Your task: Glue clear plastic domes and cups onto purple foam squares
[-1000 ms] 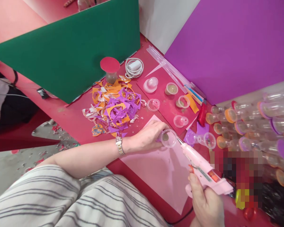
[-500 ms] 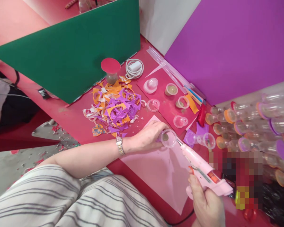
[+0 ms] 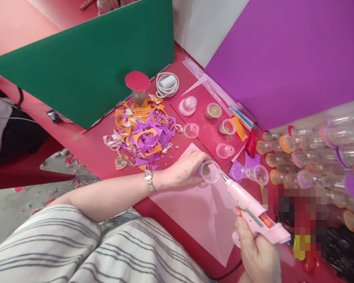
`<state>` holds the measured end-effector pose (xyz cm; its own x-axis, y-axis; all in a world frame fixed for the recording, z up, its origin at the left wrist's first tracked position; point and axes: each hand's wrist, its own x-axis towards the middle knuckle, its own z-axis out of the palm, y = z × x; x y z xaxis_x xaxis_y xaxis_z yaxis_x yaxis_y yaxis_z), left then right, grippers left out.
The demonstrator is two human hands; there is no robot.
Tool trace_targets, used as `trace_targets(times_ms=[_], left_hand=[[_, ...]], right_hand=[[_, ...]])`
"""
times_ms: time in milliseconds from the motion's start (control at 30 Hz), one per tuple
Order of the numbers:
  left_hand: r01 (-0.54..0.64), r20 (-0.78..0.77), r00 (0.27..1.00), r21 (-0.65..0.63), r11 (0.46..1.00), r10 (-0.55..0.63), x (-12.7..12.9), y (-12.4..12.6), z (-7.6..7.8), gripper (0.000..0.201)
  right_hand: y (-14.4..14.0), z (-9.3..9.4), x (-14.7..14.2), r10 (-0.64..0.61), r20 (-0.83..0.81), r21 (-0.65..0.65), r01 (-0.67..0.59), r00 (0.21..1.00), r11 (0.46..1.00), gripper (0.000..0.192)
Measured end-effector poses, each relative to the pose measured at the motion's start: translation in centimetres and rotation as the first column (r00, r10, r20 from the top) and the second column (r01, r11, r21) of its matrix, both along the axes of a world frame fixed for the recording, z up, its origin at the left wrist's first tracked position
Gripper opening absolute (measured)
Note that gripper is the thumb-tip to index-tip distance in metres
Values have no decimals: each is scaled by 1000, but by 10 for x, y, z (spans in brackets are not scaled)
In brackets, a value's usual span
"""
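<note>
A clear plastic cup (image 3: pixel 212 177) is held on its side by my left hand (image 3: pixel 191 167), its open rim turned toward me and something brownish visible at its bottom. The fingers wrap behind the cup and are partly hidden. My right hand (image 3: pixel 258 251) is closed around the handle of a pink hot glue gun (image 3: pixel 250 210), with the fingers near the orange trigger. The metal nozzle points at the right side of the cup's rim, touching it or very close. Under both hands lies a pink paper sheet (image 3: pixel 191 208).
Purple and orange paper scraps (image 3: pixel 150 133) are heaped beyond my left arm. Several clear cups and lids (image 3: pixel 225 150) lie on a red sheet ahead. Joined cups (image 3: pixel 306 159) are stacked at the right. A coiled white cable (image 3: pixel 167 84) rests by the green board (image 3: pixel 100 59).
Almost nothing differs. Both hands, the cup and the glue gun keep nearly the same places, and the view has shifted very slightly.
</note>
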<state>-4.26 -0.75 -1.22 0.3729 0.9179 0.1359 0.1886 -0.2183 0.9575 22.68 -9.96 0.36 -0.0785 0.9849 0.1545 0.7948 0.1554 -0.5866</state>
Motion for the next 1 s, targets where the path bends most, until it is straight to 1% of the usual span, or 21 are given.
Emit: trace_targets(times_ms=[67, 233, 367, 500, 567, 633, 700, 867, 933, 1000], left_hand=[[2, -4, 1000, -3, 1000, -2, 0, 0, 0, 24], [14, -15, 1000, -4, 1000, -14, 0, 1, 0, 27], [12, -28, 1000, 3, 1000, -12, 0, 1, 1, 29], [32, -31, 999, 14, 999, -31, 0, 1, 2, 28], [47, -40, 998, 14, 999, -47, 0, 1, 1, 28], [64, -55, 997, 13, 998, -63, 0, 0, 0, 29], [75, -72, 995, 13, 997, -74, 1, 0, -2, 32], [88, -52, 995, 14, 996, -87, 4, -1, -7, 42], [69, -45, 997, 21, 997, -68, 5, -1, -10, 44], [52, -57, 997, 20, 998, -51, 6, 0, -12, 45]], right_hand=[[3, 2, -4, 1, 11, 29, -1, 1000, 1000, 43], [5, 3, -7, -31, 1, 7, 31, 1000, 999, 45], [5, 3, -7, -3, 26, 11, 3, 1000, 1000, 43], [5, 5, -9, 12, 46, 97, -16, 999, 995, 42], [3, 7, -9, 23, 31, 114, -26, 999, 993, 41], [0, 8, -8, -3, -32, 52, 5, 999, 999, 39], [-4, 9, -7, -70, -93, -31, 68, 993, 997, 39], [-9, 12, -7, -273, -194, -193, 236, 942, 952, 46], [-10, 13, -8, -324, -227, -227, 273, 919, 935, 47], [-11, 13, -7, -329, -239, -236, 273, 914, 932, 46]])
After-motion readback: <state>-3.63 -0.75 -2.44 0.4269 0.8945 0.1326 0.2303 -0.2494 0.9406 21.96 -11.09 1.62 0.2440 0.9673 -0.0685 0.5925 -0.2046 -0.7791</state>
